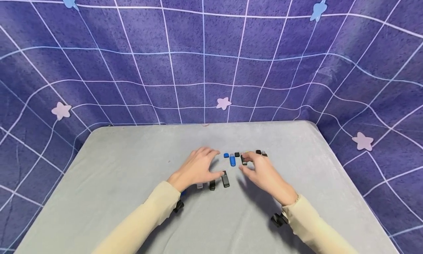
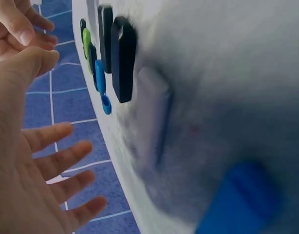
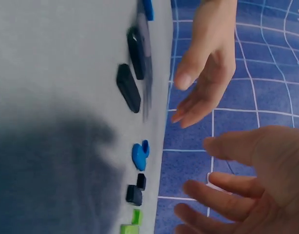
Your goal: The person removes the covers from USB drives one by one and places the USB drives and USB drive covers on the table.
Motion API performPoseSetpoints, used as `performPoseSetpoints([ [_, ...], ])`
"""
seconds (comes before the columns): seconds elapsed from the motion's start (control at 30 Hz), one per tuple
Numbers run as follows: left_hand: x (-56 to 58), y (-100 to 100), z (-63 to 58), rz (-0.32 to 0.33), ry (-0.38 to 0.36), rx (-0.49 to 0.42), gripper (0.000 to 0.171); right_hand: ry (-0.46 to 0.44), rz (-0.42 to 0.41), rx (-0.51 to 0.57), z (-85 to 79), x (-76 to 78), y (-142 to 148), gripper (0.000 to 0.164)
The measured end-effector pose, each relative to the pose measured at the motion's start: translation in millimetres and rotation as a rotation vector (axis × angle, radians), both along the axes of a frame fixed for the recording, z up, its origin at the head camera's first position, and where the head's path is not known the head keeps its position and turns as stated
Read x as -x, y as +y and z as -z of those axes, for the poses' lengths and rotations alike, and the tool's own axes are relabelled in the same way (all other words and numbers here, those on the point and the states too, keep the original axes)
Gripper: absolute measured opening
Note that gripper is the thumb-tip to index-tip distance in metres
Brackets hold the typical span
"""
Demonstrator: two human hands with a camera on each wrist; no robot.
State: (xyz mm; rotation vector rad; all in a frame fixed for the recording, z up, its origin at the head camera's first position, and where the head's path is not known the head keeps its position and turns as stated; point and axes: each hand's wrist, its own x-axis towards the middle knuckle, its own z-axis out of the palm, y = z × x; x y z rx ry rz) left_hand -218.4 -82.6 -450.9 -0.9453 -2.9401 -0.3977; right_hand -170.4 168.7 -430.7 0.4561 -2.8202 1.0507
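Observation:
My left hand (image 1: 196,167), fingers spread, hovers over the near row of USB sticks and holds nothing. Around it lie a black USB stick (image 1: 225,179), a second black stick (image 1: 212,185), a pale grey stick (image 2: 153,117) and a blue stick (image 2: 242,200), partly hidden by the arm in the head view. My right hand (image 1: 264,173) hangs above the far row with loosely bent fingers and nothing in its grasp. Nearest it are an uncapped black stick (image 1: 244,159) with its cap (image 1: 237,154) and a blue stick (image 1: 232,160) behind which sits a blue cap (image 1: 226,155).
A bright green stick (image 3: 130,228) belongs to the far row, mostly covered by the right hand in the head view. Further right is a small black cap (image 1: 258,151). Everything lies on a pale grey cloth-covered table (image 1: 132,151); a purple gridded curtain (image 1: 185,70) rises behind it.

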Motion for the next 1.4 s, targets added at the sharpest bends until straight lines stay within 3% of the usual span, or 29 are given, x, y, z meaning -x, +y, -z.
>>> performPoseSetpoints([
  [0.2,-25.3,-12,7.2,-0.063,-0.043,-0.066,0.096,0.095,-0.001,-0.010,9.6,-17.9,5,0.062],
  [0.33,-41.9,-21,10.9,-0.102,-0.016,-0.083,0.102,0.177,-0.013,-0.076,21.2,-26.7,4,0.074],
  [0.57,-69.1,-33,10.7,-0.162,-0.026,-0.068,0.113,0.277,-0.024,-0.258,32.2,-35.4,-3,0.095],
  [0.73,-82.4,-41,11.7,-0.177,-0.045,-0.030,0.115,0.289,-0.090,-0.301,38.1,-38.9,-12,0.100],
  [0.97,-95.2,-50,11.2,-0.182,-0.084,-0.016,0.117,0.224,-0.172,-0.244,44.8,-38.3,-25,0.089],
  [1.4,-112.5,-64,14.9,-0.182,-0.020,-0.033,0.115,0.073,-0.081,-0.222,48.0,-20.5,-50,0.059],
])
